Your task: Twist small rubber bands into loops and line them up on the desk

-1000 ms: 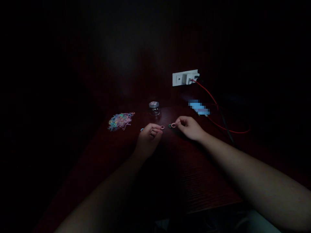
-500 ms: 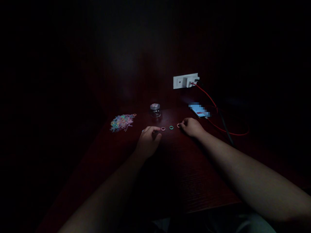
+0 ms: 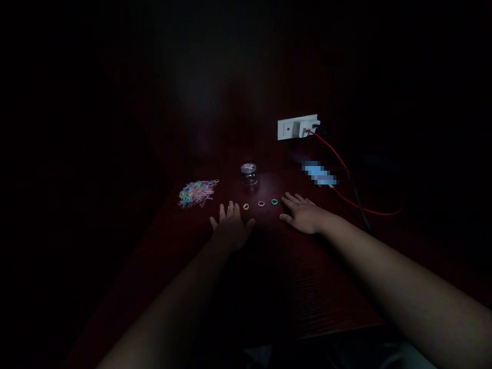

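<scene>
My left hand (image 3: pixel 229 229) lies palm down on the dark table with its fingers spread. Just right of its fingertips is a yellow hair tie (image 3: pixel 246 209). A pink hair tie (image 3: pixel 261 206) and a green hair tie (image 3: pixel 274 204) continue the row to the right. My right hand (image 3: pixel 302 216) rests flat beyond the green one, fingers apart; what is under it cannot be seen. To the left is a heap of small coloured hair ties (image 3: pixel 197 195). A clear lidded jar (image 3: pixel 249 175) stands behind the row.
A phone (image 3: pixel 320 174) lies at the back right, joined to a red cable (image 3: pixel 369 210). The cable runs up to a charger in the wall socket (image 3: pixel 288 129). A dark cord (image 3: pixel 358 197) hangs beside it. The table's front edge (image 3: pixel 342 330) is near my body.
My right hand has let go of a peach hair tie, now out of sight, and flattened. My left hand has spread its fingers and shifted left; the yellow hair tie has come into view.
</scene>
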A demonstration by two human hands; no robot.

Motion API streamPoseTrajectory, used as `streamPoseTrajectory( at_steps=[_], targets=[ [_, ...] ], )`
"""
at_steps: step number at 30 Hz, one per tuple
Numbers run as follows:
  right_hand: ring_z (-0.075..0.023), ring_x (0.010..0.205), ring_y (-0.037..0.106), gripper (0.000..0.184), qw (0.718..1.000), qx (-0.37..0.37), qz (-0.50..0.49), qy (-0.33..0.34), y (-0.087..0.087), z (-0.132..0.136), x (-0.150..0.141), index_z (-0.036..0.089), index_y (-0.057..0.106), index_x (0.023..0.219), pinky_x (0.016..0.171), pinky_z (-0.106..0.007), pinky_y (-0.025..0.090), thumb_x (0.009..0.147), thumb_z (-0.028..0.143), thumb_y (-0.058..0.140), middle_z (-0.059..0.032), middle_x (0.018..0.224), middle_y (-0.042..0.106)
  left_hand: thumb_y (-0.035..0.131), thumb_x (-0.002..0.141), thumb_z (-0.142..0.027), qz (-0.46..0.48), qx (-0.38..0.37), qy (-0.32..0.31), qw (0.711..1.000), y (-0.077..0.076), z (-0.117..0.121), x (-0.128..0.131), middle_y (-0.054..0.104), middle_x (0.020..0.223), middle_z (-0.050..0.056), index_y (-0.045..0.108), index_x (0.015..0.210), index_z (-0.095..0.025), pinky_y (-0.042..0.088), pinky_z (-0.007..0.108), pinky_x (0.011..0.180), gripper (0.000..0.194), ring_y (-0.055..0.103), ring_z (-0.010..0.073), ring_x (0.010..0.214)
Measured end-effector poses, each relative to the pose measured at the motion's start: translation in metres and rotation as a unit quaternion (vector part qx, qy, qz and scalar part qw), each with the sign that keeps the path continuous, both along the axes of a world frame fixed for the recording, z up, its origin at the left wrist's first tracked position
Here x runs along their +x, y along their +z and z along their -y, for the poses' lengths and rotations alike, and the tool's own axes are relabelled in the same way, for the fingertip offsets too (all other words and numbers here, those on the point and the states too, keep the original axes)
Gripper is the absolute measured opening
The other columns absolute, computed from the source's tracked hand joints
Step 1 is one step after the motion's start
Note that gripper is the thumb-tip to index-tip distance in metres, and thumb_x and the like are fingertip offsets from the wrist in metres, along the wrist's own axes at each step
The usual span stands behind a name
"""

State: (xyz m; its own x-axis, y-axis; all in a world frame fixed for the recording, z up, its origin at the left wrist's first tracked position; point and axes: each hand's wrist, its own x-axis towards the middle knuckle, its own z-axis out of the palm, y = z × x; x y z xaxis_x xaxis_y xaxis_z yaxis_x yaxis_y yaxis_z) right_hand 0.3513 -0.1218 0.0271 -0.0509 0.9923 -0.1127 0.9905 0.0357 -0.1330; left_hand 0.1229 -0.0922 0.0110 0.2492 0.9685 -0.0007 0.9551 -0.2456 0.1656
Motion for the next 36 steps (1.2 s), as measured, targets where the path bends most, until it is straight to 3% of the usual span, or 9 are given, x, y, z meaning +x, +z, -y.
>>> streamPoseTrajectory(
  at_steps=[10, 28, 36],
  targets=[
    [-0.0339, 0.145, 0.006, 0.079, 0.999, -0.008, -0.010, -0.035, -0.0035, -0.0029, -0.0016, 0.020, 0.019, 0.152, 0.116, -0.048, 0.015, 0.088, 0.064, 0.032, -0.0109, 0.159, 0.005, 0.028, 0.083, -0.072, 0.011, 0.002, 0.020, 1.000, -0.0011, -0.0007, -0.0016, 0.007, 0.157, 0.013, 0.024, 0.149, -0.016, 0.014, 0.069, 0.107, 0.087, 0.001, 0.0392, 0.144],
    [-0.0319, 0.145, 0.007, 0.077, 0.999, -0.021, -0.014, -0.032, -0.0009, -0.0020, -0.0049, 0.017, 0.018, 0.152, 0.116, -0.051, 0.012, 0.089, 0.060, 0.032, -0.0093, 0.159, 0.008, 0.028, 0.080, -0.076, 0.022, 0.011, 0.014, 1.000, -0.0060, -0.0031, -0.0051, 0.014, 0.157, 0.014, 0.029, 0.147, -0.017, 0.014, 0.071, 0.106, 0.089, 0.005, 0.0409, 0.143],
    [-0.0345, 0.145, 0.005, 0.076, 0.998, -0.029, -0.023, -0.052, -0.0005, -0.0016, -0.0061, 0.031, 0.017, 0.151, 0.115, -0.051, 0.011, 0.086, 0.065, 0.038, -0.0086, 0.159, 0.008, 0.028, 0.079, -0.076, 0.023, 0.010, 0.014, 1.000, -0.0063, -0.0042, -0.0063, 0.014, 0.157, 0.011, 0.030, 0.147, -0.021, 0.015, 0.067, 0.108, 0.087, 0.004, 0.0398, 0.143]
  ],
)
